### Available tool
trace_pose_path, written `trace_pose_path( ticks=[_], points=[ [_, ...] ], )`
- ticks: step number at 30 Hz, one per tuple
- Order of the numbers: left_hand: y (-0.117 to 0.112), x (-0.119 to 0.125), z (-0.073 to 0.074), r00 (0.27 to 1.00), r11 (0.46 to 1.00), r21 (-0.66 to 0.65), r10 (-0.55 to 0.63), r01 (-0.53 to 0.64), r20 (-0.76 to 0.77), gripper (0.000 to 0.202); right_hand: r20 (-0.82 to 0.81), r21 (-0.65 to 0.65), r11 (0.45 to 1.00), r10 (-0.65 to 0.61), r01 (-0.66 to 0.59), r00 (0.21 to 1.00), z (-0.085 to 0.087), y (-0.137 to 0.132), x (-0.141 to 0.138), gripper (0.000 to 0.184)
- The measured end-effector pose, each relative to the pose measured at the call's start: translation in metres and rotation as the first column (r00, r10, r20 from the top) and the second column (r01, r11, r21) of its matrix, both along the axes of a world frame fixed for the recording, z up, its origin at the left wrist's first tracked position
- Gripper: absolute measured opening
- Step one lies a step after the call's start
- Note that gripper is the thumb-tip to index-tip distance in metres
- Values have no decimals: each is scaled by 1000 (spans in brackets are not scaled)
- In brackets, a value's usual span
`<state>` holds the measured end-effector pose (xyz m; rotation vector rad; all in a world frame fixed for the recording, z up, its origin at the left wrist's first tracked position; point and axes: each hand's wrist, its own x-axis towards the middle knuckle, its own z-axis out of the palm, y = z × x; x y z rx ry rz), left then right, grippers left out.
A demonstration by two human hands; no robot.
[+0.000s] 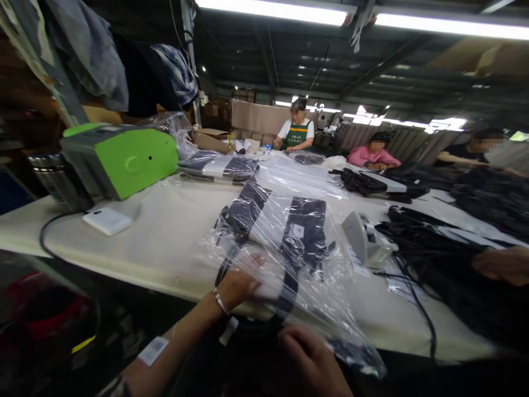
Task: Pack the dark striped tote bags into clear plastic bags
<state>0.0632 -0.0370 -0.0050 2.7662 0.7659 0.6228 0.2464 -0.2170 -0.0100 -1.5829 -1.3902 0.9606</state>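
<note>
A folded dark fabric item [308,220] with a white band across it lies in front of me in a clear plastic bag [343,309]. A black loop [291,286] of the item curves towards me at the table edge. My left hand [242,284], with a bracelet at the wrist, rests over this loop against the plastic; its fingers look stretched out, though blurred. My right hand [308,350] is low at the table's front edge, beside the bag's near end. Its fingers curl a little, and blur hides whether they hold the plastic.
A green and grey machine [136,157], a steel flask [58,182] and a white box-like device [107,220] stand left. A grey dispenser [366,240] with a cable stands right, near dark garments [438,248] and another person's hand [502,264]. Bagged items [221,165] and co-workers are farther back.
</note>
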Motion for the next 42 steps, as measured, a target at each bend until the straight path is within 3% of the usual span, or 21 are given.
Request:
trace_pose_path(
  ticks=[4, 6, 9, 13, 17, 24, 26, 29, 32, 34, 37, 39, 42],
  points=[
    [2, 7, 6, 981, 996, -8, 82, -85, -174, 22, 221, 299, 952, -6, -61, 975, 29, 99, -13, 25],
    [3, 22, 11, 973, 995, 41, 101, -95, -207, 21, 424, 304, 944, -16, -126, 906, 38, 141, -8, 30],
    [8, 37, 15, 978, 995, 83, 67, -51, -199, 23, 634, 234, 956, -15, -174, 773, 36, 183, 2, 37],
    [7, 27, 19, 975, 994, -64, -94, 83, -203, 15, 767, 197, 944, 20, -265, 641, 19, 211, 19, 45],
    [-7, 3, 24, 941, 948, -258, -247, 186, -232, 13, 806, 212, 946, -28, -245, 591, 12, 232, 40, 47],
    [-19, -1, 31, 882, 952, -241, -271, 188, -385, 12, 799, 229, 958, -85, -170, 595, 11, 266, 54, 52],
    [-23, -6, 35, 914, 958, -229, -243, 173, -325, 12, 795, 231, 958, -83, -172, 601, 17, 267, 51, 52],
    [-34, -36, 36, 990, 971, -211, -128, 115, -50, 18, 788, 228, 951, -54, -210, 613, 28, 244, 47, 49],
    [-45, -75, 29, 965, 951, -257, 217, -174, 149, 20, 742, 238, 925, 22, -295, 670, 36, 189, 40, 37],
    [-49, -91, 23, 888, 852, -330, 453, -406, 78, 23, 680, 204, 889, 172, -409, 713, 37, 144, 31, 33],
    [-43, -90, 21, 798, 717, -394, 598, -574, -74, 29, 699, 111, 813, 345, -572, 626, 32, 93, 10, 40],
    [-31, -75, 24, 769, 682, -387, 625, -621, -132, 39, 768, 106, 808, 304, -580, 564, 24, 77, -7, 47],
    [-8, -51, 29, 715, 655, -286, 652, -699, -255, 46, 829, 183, 827, 160, -532, 535, 12, 76, -25, 28]
  ],
)
